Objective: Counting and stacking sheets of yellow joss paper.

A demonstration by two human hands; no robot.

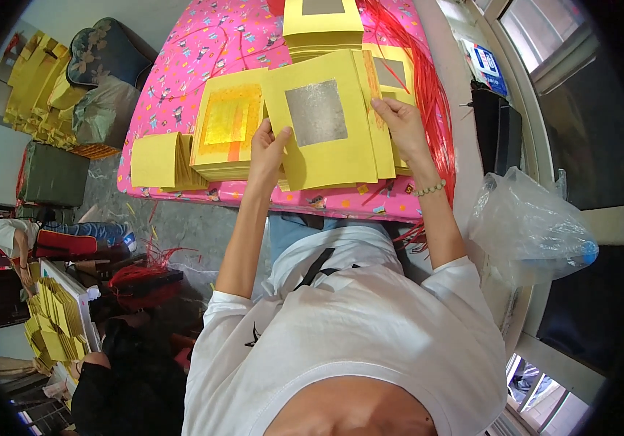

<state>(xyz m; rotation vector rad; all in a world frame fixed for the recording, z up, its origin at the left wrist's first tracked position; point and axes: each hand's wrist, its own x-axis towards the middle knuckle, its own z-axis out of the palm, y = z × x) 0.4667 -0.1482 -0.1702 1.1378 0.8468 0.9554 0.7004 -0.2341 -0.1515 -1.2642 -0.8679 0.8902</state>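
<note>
The person sits close to the table edge, white shirt filling the lower part of the view, both bare forearms reaching forward. The left hand (267,149) pinches the lower left edge of a yellow paper sheet (326,156) with a square silver foil patch (316,112) in its middle — thumb on top, fingers behind, so the sheet is lifted and tilted toward the face rather than lying flat. The right hand (403,127), a bead bracelet (429,190) at its wrist, grips the sheet's upper right edge, fingertips curled over it; held at two opposite sides like this the thin paper stays taut and does not sag. Whether one sheet or several are caught between the fingers cannot be told.

Under and just left of the held sheet lies a stack of yellow sheets with gold foil (228,127), squared up near the left hand, within easy reach. Further left a smaller fanned pile of plain yellow paper (158,161) sits at the table's near edge. All rest on a pink patterned tablecloth (203,58).

Beyond the hands, more silver-patched sheets (321,18) are stacked at the far side, and a bundle of red plastic strings (432,94) runs along the right — beside the right hand, partly under the paper.

Off the table, a clear plastic bag (526,225) sits to the right, and more yellow paper stacks (54,320) stand on the floor at left, near another person.
</note>
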